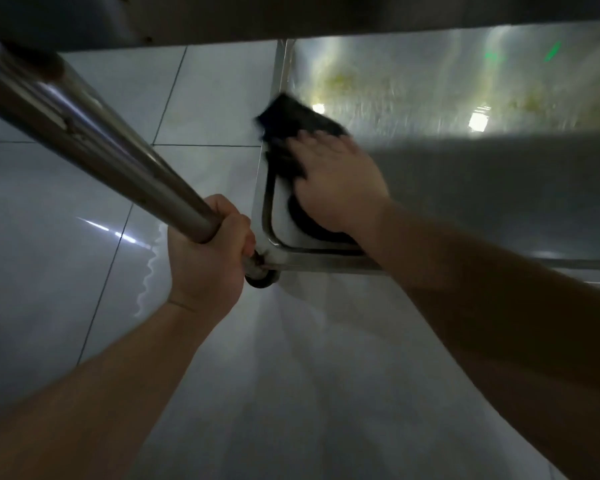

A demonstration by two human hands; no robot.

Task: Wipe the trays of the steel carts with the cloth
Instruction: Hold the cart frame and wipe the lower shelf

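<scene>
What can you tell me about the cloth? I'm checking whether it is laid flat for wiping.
The cloth is dark, nearly black, soft and crumpled, not flat; motion blurs its edges. It lies in the near left corner of the bottom steel tray, partly draped over the rim. The right hand presses on it with fingers spread fairly straight, hiding its near part. More dark cloth shows under the palm.

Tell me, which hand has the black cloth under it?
The right hand. It presses flat on the black cloth on the lower tray, while the left hand grips the cart's steel post.
</scene>
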